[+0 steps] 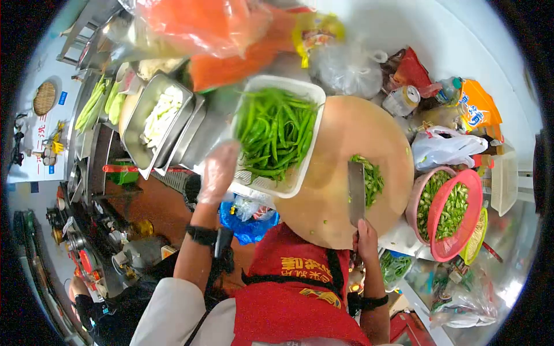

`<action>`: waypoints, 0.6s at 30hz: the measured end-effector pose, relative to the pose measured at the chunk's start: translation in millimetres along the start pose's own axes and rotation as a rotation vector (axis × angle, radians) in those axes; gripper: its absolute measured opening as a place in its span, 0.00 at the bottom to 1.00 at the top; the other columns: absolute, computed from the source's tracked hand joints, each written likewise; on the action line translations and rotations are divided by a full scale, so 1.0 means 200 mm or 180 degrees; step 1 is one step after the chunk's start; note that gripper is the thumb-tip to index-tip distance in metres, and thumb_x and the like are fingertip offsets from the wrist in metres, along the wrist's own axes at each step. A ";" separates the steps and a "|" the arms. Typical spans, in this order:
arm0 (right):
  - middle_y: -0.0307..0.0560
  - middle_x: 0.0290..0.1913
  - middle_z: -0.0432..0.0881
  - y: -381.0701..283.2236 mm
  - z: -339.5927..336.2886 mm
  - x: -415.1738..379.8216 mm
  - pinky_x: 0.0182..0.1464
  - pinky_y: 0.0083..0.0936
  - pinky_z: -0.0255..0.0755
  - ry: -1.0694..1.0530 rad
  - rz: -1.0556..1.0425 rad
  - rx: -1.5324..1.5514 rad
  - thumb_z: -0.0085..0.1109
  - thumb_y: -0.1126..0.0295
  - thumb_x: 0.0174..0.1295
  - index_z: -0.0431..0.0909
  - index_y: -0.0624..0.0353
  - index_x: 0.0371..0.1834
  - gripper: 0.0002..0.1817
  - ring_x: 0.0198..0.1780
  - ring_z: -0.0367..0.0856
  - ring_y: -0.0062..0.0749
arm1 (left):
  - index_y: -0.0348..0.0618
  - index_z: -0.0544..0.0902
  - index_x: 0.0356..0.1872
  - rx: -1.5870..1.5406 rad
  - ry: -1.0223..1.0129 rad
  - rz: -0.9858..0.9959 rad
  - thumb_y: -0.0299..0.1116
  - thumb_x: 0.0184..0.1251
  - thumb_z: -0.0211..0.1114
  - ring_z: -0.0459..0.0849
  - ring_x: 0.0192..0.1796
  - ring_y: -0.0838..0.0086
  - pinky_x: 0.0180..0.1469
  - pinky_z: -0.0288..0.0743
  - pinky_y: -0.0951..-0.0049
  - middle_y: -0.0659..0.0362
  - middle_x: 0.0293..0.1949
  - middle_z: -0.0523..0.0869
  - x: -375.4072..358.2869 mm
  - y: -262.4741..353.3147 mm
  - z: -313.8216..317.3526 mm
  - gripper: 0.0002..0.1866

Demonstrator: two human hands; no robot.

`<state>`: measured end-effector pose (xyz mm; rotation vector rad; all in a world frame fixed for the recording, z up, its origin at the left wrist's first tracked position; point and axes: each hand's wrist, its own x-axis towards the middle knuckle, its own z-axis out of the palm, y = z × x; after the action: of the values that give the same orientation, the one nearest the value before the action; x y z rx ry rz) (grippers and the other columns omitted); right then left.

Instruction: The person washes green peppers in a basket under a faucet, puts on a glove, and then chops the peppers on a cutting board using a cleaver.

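My left hand (219,173), in a clear plastic glove, is at the left edge of a white tray (309,167) heaped with long green peppers (280,130); its fingers are smeared and partly lost against the tray. In my right hand (365,241) is the handle of a cleaver (356,193). The blade rests on the round wooden cutting board (323,222), along the left side of a small pile of cut green peppers (374,183).
Right of the board, a pink basket (456,251) of cut peppers overlaps another container. Metal pans (187,109) stand at the left. Bags, a can (401,101) and an orange packet (480,109) line the back. A blue-lined bin (248,230) is below. Another person's arm (78,288) shows lower left.
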<state>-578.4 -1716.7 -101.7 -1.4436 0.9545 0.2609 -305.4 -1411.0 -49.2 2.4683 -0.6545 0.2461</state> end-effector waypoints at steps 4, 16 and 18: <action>0.35 0.15 0.66 0.06 -0.03 0.03 0.18 0.22 0.59 0.0103 0.0063 -0.0179 0.45 0.52 0.66 0.75 0.62 0.35 0.21 0.15 0.62 0.19 | 0.37 0.79 0.36 0.0327 -0.0630 -0.0186 0.35 0.60 0.57 0.79 0.39 0.50 0.42 0.73 0.60 0.45 0.36 0.81 0.11 0.00 0.18 0.11; 0.36 0.14 0.66 0.35 -0.07 0.15 0.13 0.17 0.57 0.0212 -0.1678 -0.1193 0.43 0.50 0.68 0.71 0.59 0.34 0.21 0.11 0.61 0.18 | 0.34 0.76 0.30 -0.0510 -0.1391 -0.1280 0.46 0.62 0.56 0.77 0.33 0.47 0.37 0.71 0.57 0.41 0.26 0.78 0.07 0.18 -0.01 0.20; 0.36 0.14 0.66 0.33 -0.06 0.15 0.13 0.17 0.57 0.0190 -0.1349 -0.1001 0.44 0.50 0.68 0.71 0.59 0.32 0.21 0.10 0.61 0.18 | 0.33 0.76 0.36 -0.0970 -0.1671 -0.1715 0.44 0.63 0.59 0.78 0.30 0.60 0.35 0.72 0.65 0.47 0.26 0.79 0.03 0.24 -0.06 0.19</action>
<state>-608.9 -1726.6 -166.6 -1.9122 0.6502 0.0538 -325.1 -1440.9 -15.1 2.3028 -0.1785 -0.6751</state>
